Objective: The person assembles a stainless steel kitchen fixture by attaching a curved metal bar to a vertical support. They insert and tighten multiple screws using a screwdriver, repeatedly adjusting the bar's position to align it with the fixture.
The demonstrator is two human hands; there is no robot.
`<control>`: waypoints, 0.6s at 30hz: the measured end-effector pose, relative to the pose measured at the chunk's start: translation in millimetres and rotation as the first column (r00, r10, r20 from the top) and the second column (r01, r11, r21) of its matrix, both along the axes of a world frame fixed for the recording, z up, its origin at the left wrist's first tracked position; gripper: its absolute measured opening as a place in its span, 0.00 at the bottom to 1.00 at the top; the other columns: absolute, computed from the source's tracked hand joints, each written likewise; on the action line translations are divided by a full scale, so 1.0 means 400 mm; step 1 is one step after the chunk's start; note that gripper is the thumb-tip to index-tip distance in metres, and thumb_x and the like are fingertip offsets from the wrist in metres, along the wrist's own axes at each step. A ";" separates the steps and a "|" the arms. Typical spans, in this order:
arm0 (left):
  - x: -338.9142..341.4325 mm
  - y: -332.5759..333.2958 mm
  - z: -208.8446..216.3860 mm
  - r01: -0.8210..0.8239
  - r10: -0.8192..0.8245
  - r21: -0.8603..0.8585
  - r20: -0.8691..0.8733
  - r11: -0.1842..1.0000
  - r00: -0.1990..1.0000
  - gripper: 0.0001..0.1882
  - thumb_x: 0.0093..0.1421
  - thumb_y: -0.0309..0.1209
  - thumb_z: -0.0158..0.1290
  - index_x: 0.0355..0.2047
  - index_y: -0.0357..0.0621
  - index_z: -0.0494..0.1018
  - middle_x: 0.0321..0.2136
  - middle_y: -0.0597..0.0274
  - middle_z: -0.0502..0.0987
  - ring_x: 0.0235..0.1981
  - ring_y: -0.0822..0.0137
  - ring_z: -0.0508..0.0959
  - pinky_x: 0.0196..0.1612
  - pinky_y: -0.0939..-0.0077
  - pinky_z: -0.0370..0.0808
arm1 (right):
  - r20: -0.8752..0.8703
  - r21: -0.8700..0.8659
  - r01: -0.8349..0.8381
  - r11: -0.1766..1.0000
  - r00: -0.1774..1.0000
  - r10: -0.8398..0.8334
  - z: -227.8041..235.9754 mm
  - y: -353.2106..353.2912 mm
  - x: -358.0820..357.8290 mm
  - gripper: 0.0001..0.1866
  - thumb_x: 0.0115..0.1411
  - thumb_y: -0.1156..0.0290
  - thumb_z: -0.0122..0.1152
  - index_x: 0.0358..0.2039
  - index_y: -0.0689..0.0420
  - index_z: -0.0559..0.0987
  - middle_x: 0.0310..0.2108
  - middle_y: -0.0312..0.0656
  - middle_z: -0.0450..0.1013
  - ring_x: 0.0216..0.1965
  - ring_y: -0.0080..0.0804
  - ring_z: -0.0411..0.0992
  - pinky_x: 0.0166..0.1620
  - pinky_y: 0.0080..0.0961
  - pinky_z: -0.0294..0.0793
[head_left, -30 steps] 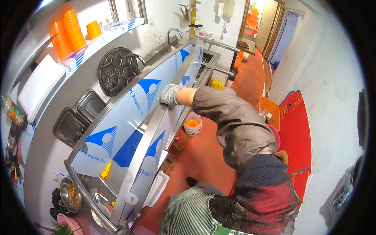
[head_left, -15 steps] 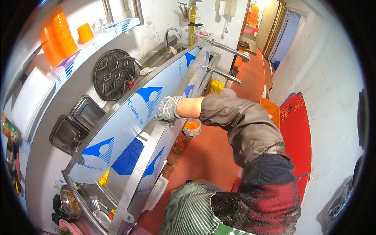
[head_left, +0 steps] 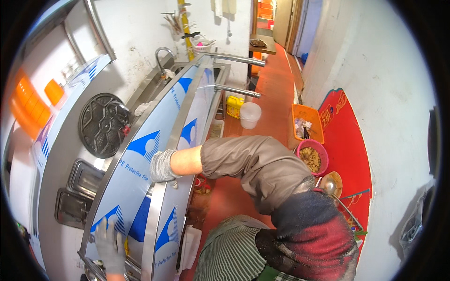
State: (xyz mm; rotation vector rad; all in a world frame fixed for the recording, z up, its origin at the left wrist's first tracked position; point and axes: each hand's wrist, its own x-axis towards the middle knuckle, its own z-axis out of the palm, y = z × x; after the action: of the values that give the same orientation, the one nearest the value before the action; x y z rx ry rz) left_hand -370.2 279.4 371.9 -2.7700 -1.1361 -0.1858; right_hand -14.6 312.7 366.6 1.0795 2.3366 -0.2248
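Steel unit (head_left: 161, 210): long stainless-steel frame, flanks wrapped in blue-and-white plastic film (head_left: 133, 173), directly under the grip and running both ahead of and behind it.
Handling: judged heavy, stiff and awkwardly long; film probably slippery.
Hold point: bare metal rim at the grip, judged surer than the film.
Red board (head_left: 344, 140): flat, curved-topped, well right of the grip.
Black disc (head_left: 105, 125): round, patterned, left of the grip, beyond the unit.
Right hand (head_left: 164, 166): grey-gloved, wrapped over the rim.
Left hand (head_left: 110, 246): grey-gloved, fingers spread over the film, behind-left of the grip; pressure cannot be determined.
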 end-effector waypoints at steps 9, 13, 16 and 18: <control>0.576 0.435 -0.053 0.065 -0.065 0.051 -0.003 0.997 0.998 0.40 0.53 0.40 0.57 0.62 0.43 0.53 0.60 0.47 0.59 0.61 0.53 0.59 0.63 0.62 0.54 | -0.043 0.020 0.055 0.998 0.998 -0.055 -0.011 0.001 0.013 0.23 0.41 0.53 0.72 0.37 0.51 0.82 0.37 0.39 0.78 0.41 0.43 0.76 0.41 0.40 0.75; 0.759 0.539 -0.086 -0.075 0.085 -0.236 0.034 0.969 0.996 0.44 0.52 0.47 0.58 0.63 0.39 0.52 0.60 0.45 0.60 0.60 0.52 0.62 0.62 0.68 0.58 | -0.011 -0.070 0.077 0.995 0.997 -0.078 -0.030 0.026 0.006 0.20 0.42 0.55 0.71 0.35 0.52 0.82 0.35 0.39 0.78 0.40 0.40 0.76 0.41 0.38 0.75; 0.873 0.564 -0.094 -0.076 0.085 -0.316 0.015 0.946 0.996 0.43 0.53 0.45 0.57 0.62 0.37 0.52 0.59 0.42 0.60 0.59 0.51 0.63 0.61 0.66 0.59 | -0.099 -0.059 0.060 0.996 0.993 -0.066 -0.057 0.026 0.022 0.18 0.43 0.57 0.69 0.34 0.52 0.82 0.34 0.39 0.78 0.36 0.39 0.77 0.38 0.38 0.76; 0.943 0.570 -0.088 -0.066 0.074 -0.326 0.013 0.943 0.997 0.42 0.54 0.44 0.56 0.62 0.37 0.52 0.58 0.41 0.61 0.59 0.50 0.64 0.61 0.66 0.60 | -0.236 -0.017 0.049 0.999 0.970 -0.051 -0.081 0.021 0.045 0.16 0.44 0.60 0.67 0.33 0.54 0.82 0.33 0.40 0.78 0.34 0.40 0.77 0.36 0.39 0.77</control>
State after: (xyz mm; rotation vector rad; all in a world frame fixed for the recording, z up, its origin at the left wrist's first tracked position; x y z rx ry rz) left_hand 7.0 507.2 336.7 -3.0077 -1.3829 -0.0252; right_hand 3.6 321.3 334.3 1.1623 2.5153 -0.4046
